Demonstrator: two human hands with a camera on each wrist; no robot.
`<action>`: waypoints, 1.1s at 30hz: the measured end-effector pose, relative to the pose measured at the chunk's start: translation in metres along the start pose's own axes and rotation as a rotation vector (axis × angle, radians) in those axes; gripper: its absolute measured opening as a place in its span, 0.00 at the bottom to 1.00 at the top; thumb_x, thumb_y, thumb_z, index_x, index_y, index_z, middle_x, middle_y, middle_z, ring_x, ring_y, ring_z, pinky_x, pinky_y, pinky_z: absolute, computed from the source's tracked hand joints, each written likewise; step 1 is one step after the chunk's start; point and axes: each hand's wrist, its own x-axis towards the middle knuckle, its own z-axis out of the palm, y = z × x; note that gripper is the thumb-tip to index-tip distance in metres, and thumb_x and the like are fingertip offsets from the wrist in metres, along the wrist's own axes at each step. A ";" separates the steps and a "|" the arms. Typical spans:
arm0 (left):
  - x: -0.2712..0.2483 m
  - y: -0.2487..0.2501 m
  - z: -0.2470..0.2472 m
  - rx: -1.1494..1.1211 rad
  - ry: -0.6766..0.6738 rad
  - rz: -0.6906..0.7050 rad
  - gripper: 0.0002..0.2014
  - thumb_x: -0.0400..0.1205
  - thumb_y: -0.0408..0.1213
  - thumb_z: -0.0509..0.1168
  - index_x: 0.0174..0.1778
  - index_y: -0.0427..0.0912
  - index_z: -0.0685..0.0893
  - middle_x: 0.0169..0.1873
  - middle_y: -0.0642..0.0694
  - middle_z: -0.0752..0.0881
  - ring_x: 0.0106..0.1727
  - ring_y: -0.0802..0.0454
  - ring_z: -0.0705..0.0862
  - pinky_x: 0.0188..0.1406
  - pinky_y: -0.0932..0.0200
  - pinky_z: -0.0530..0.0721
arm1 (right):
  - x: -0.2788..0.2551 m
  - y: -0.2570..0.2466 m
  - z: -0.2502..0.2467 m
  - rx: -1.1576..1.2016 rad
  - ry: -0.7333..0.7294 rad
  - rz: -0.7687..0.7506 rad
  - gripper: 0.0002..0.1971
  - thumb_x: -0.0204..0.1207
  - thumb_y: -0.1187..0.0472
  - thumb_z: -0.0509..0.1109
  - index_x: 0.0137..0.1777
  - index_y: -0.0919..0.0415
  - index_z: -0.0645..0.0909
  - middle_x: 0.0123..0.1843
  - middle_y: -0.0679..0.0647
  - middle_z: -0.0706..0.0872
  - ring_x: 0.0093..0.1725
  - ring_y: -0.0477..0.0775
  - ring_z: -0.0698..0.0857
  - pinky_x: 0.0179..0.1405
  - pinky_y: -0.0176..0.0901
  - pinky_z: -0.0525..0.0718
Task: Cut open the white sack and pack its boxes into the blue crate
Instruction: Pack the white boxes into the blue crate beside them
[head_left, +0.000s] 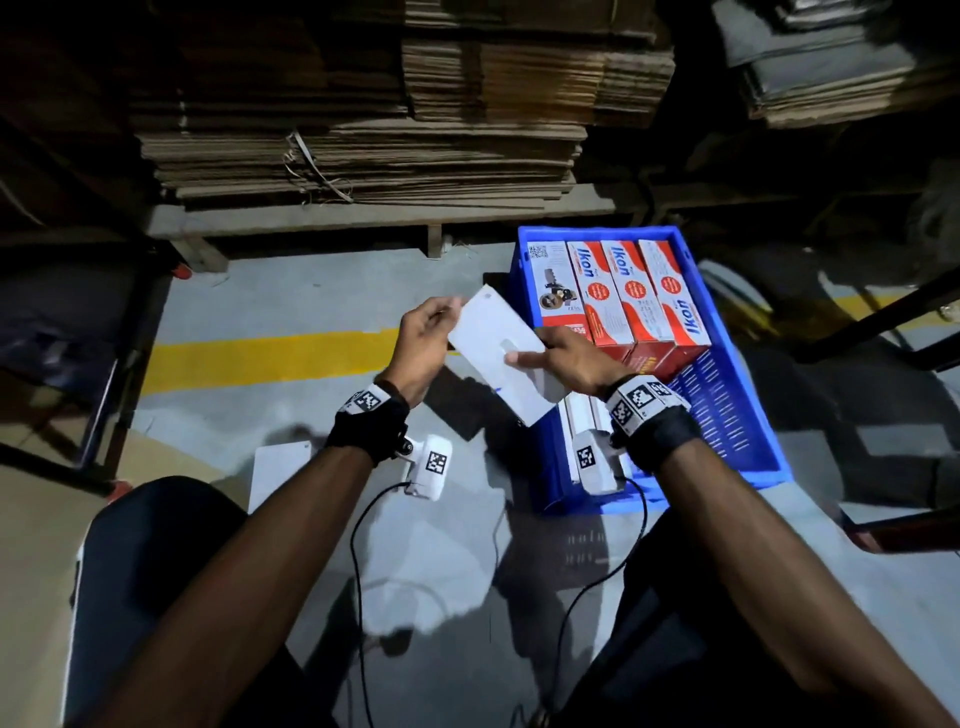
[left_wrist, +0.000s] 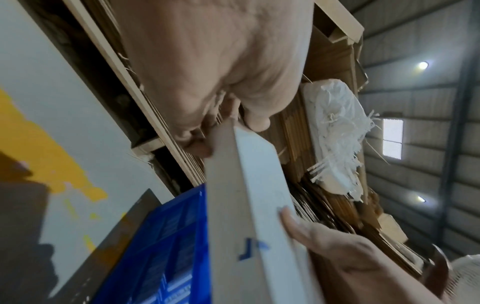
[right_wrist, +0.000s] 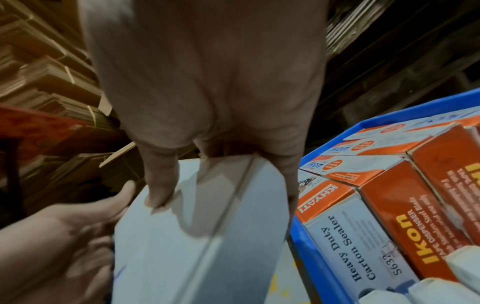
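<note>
Both hands hold a plain white box (head_left: 493, 332) (left_wrist: 259, 205) (right_wrist: 194, 236) in the air, just left of the blue crate (head_left: 727, 395) (left_wrist: 168, 236) (right_wrist: 317, 267). My left hand (head_left: 423, 338) (left_wrist: 221, 82) pinches its far end. My right hand (head_left: 566, 358) (right_wrist: 207, 92) grips the near part, with fingers over the top face and down the side. Orange-and-white Ikon boxes (head_left: 639, 296) (right_wrist: 415, 216) stand in a row at the crate's far end. Plain white boxes (head_left: 579, 415) lie at its near left. A frayed white sack (left_wrist: 335, 139) lies on stacked cardboard.
Another white box (head_left: 278, 470) lies on the grey floor by my left knee. Stacks of flattened cardboard (head_left: 363, 130) on a pallet rise behind the crate. A yellow floor line (head_left: 260, 358) runs across on the left. A dark rack bar (head_left: 883, 322) slants at the right.
</note>
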 end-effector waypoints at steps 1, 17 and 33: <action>0.002 0.000 -0.008 -0.007 0.030 -0.024 0.11 0.90 0.40 0.64 0.62 0.38 0.85 0.52 0.41 0.90 0.48 0.50 0.87 0.43 0.63 0.85 | 0.000 -0.003 -0.001 0.051 0.006 -0.005 0.18 0.81 0.48 0.71 0.60 0.63 0.82 0.50 0.57 0.91 0.47 0.58 0.90 0.50 0.53 0.86; -0.082 -0.128 -0.209 1.283 0.186 -0.878 0.63 0.67 0.56 0.72 0.89 0.44 0.37 0.78 0.20 0.69 0.75 0.18 0.71 0.66 0.26 0.80 | 0.011 -0.017 0.011 0.107 0.175 0.013 0.25 0.78 0.47 0.68 0.66 0.65 0.74 0.60 0.63 0.86 0.58 0.69 0.87 0.62 0.67 0.85; -0.041 -0.086 -0.129 -0.096 0.203 -0.609 0.25 0.66 0.56 0.68 0.55 0.46 0.87 0.51 0.32 0.86 0.57 0.25 0.85 0.52 0.37 0.84 | 0.025 -0.015 0.020 0.031 0.179 -0.035 0.28 0.71 0.42 0.65 0.62 0.64 0.75 0.58 0.62 0.87 0.56 0.66 0.87 0.60 0.69 0.84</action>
